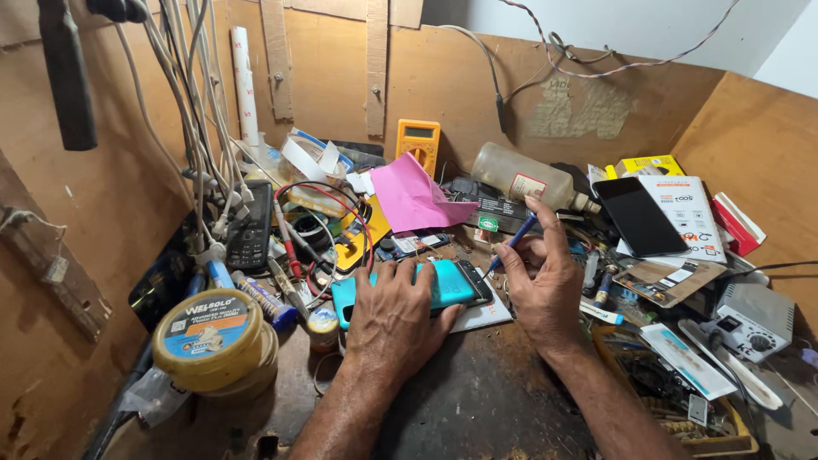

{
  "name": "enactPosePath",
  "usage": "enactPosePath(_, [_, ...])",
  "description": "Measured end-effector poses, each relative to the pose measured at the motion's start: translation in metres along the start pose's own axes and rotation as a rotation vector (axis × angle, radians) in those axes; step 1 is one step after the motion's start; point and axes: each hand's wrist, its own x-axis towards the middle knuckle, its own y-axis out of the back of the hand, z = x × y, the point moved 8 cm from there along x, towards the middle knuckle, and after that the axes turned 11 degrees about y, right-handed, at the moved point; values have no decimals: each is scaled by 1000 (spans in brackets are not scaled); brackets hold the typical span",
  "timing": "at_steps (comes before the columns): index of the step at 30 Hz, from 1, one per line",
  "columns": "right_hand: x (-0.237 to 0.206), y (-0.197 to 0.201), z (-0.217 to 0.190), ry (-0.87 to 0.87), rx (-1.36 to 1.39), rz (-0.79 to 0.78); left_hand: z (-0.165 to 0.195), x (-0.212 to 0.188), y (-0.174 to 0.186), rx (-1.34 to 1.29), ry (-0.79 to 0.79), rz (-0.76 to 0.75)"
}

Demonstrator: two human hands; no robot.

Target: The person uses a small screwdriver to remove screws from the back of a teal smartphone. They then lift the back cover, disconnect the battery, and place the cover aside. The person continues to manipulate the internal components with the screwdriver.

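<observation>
On the left of the worktop point(477, 400) stood a round yellow tin point(213, 341). Next to it the left hand point(394, 319) lay flat, fingers spread, pressing down a turquoise phone point(426, 288) at the middle of the worktop. Just right of the phone, the right hand point(543, 285) pinched a thin blue screwdriver point(509, 244), its tip near the phone's end. Further right lay a black phone point(639, 217) on a white box point(694, 217).

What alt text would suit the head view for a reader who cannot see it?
On a cluttered workbench, the left hand presses down a teal phone while the right hand holds a blue screwdriver at its end. A yellow multimeter leans on the wooden back wall.
</observation>
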Motion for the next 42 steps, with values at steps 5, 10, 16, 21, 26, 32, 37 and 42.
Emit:
enactPosePath(5, [-1,0,1,-12,24,6,-1,-1,-1,-7,6,1])
enactPosePath(10, [0,-1,0,-27,18,14,-1,-1,0,-24,0,13])
enactPosePath(16, [4,-3,-7,-12,-97,-3,0,-1,0,-20,-5,21])
enactPosePath(21, [4,-7,-4,-30,-90,-12,-1,-1,-1,-19,-2,11])
enactPosePath(26, [2,-11,4,-61,-3,-48,0,-2,0,-21,-6,30])
enactPosePath(32, [0,-13,3,-47,103,-84,0,-1,1,-19,-11,30])
enactPosePath(37, [4,-7,2,-56,-36,-69,-1,-1,0,-12,-6,12])
enactPosePath(42, [9,-4,2,-67,-96,-10,0,-2,3,-20,-20,47])
